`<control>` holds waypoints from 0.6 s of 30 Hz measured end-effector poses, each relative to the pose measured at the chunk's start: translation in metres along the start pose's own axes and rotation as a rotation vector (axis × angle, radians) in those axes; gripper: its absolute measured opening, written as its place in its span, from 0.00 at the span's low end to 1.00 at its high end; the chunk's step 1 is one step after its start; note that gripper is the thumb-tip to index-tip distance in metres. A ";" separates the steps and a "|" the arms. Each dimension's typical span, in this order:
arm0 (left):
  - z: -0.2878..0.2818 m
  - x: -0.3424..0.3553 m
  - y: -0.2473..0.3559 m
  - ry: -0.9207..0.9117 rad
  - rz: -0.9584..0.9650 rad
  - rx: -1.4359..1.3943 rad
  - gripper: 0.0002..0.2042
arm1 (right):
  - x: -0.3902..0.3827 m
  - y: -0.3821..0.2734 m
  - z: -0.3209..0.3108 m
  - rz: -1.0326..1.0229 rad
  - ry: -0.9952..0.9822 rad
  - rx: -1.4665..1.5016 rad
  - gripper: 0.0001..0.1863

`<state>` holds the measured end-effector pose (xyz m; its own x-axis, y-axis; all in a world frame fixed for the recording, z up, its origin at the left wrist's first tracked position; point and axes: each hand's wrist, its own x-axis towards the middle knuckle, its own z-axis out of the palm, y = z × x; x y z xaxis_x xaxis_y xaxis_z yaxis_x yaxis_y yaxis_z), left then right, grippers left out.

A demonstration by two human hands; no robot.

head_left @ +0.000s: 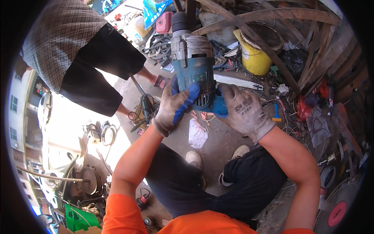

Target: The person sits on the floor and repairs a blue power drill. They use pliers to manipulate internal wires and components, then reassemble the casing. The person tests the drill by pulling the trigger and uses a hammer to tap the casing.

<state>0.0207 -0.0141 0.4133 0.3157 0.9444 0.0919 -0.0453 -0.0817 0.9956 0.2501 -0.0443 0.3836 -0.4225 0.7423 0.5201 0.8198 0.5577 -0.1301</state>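
A rotary hammer drill (193,72) with a teal body, a grey metal front housing and a black chuck is held up in front of me, chuck pointing away. My left hand (175,103), in a grey work glove with a blue coated palm, grips the left side of the body, thumb laid across its lower part. My right hand (246,111), in a matching glove, is closed around the handle end at the lower right. Its fingertips are partly hidden behind the tool. Below the drill, a crumpled white paper (198,133) lies on the floor.
At the left stands another person (93,66) in a checked shirt and black shorts. A yellow bucket (255,58) and wooden beams (272,15) are at the far right. Cables, a white bar (239,82) and a yellow-blue scraper (276,114) litter the floor. A fan (337,212) stands near right.
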 end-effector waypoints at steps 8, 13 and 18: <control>-0.003 -0.001 0.000 0.018 -0.025 -0.018 0.29 | 0.001 -0.001 0.003 -0.005 0.027 -0.002 0.25; 0.006 0.003 0.000 0.026 0.002 -0.103 0.29 | -0.002 0.002 0.005 0.010 -0.009 -0.042 0.33; -0.004 0.001 -0.001 -0.004 -0.046 0.010 0.30 | 0.001 -0.006 -0.003 0.129 -0.198 0.056 0.46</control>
<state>0.0173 -0.0120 0.4122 0.3207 0.9461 0.0459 -0.0214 -0.0412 0.9989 0.2459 -0.0476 0.3877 -0.3877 0.8639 0.3216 0.8513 0.4694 -0.2346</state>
